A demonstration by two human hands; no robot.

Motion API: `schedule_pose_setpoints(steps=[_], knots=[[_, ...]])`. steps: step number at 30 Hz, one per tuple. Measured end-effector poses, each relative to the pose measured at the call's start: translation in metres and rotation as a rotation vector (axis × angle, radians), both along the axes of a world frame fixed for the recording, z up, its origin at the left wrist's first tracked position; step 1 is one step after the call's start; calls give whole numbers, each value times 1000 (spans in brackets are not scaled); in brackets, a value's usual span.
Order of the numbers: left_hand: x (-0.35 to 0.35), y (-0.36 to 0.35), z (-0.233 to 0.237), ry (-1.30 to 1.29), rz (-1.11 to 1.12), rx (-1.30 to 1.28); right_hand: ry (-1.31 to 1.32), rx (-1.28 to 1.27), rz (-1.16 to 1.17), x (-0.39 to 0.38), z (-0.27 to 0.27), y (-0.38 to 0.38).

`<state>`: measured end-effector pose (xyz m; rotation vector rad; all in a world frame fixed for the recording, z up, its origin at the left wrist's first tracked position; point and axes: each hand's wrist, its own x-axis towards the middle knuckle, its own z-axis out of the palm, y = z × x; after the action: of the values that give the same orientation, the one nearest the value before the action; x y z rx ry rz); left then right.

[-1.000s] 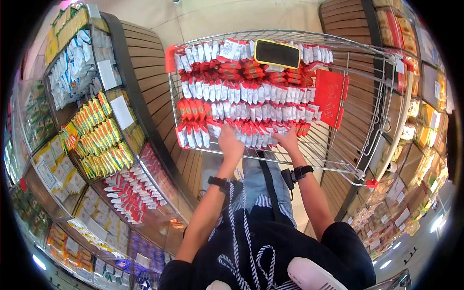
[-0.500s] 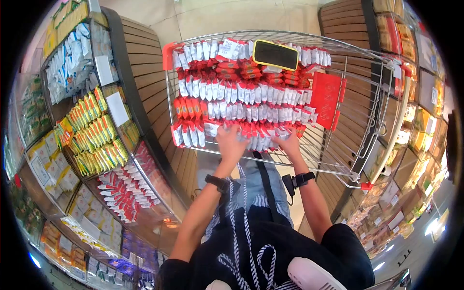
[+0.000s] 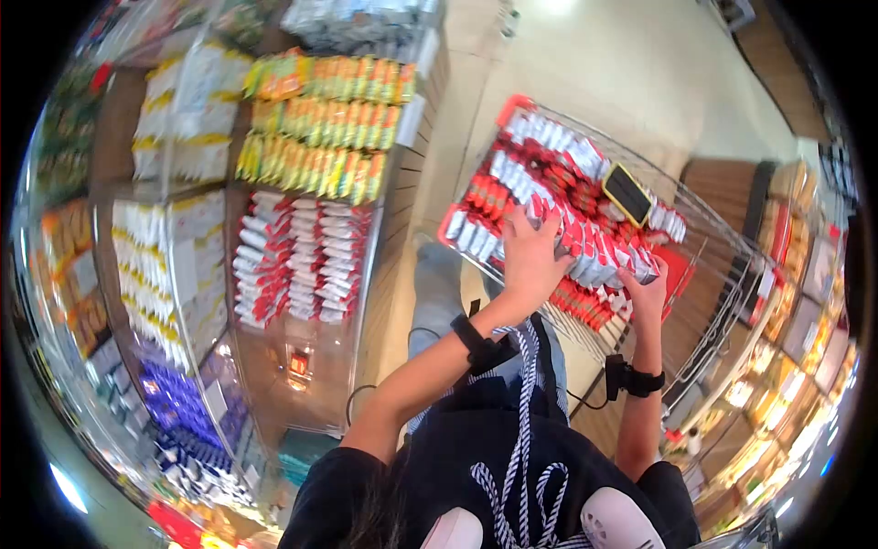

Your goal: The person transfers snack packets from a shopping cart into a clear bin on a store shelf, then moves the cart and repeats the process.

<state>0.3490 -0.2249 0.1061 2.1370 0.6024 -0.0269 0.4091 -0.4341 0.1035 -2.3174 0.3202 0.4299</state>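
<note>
A row of red-and-white snack packets (image 3: pixel 593 245) is squeezed between my two hands, above the other packets in the shopping cart (image 3: pixel 700 197). My left hand (image 3: pixel 532 256) is closed on the row's left end, fingers over the top. Its right end is gripped by my right hand (image 3: pixel 647 291). Under the row, red packets (image 3: pixel 585 304) show through the near side of the basket. White-ended packets (image 3: pixel 474 236) lie to the left of my left hand. A black sign with a yellow frame (image 3: pixel 627 195) rests on the packets beyond my hands.
To the left stands a shelf of bins with yellow packets (image 3: pixel 315 128), red-and-white packets (image 3: pixel 302 261) and purple packets (image 3: pixel 187 398). Another lit shelf (image 3: pixel 777 366) runs along the right. Pale floor (image 3: pixel 622 64) extends beyond the cart.
My hands have closed on the front row of packets and raised it from the stack. My view and body have turned left, bringing the bins on that side closer.
</note>
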Motion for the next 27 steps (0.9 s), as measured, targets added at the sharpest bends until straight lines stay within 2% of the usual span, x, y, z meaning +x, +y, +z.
schedule_pose_setpoints(steps=[3,5,6,7,9,14,20,22,27], knots=[[-26,54,30,-75,125,37,-130,58,166,3,27,68],[-54,91,44,-64,244,93,-218,63,345,3,27,110],[-70,108,53,-63,313,108,-198,134,407,3,19,129],[-88,123,62,-63,381,124,-191,180,451,-7,39,163],[-128,149,69,-65,515,214,-223,106,596,-22,44,214],[-227,192,73,-35,841,266,-167,259,951,-82,55,326],[-302,211,52,42,1095,238,-167,200,1268,-134,25,408],[-312,215,40,88,1135,248,-148,144,1353,-144,31,426],[-313,226,-4,120,1188,132,-205,6,1448,-146,-2,449]])
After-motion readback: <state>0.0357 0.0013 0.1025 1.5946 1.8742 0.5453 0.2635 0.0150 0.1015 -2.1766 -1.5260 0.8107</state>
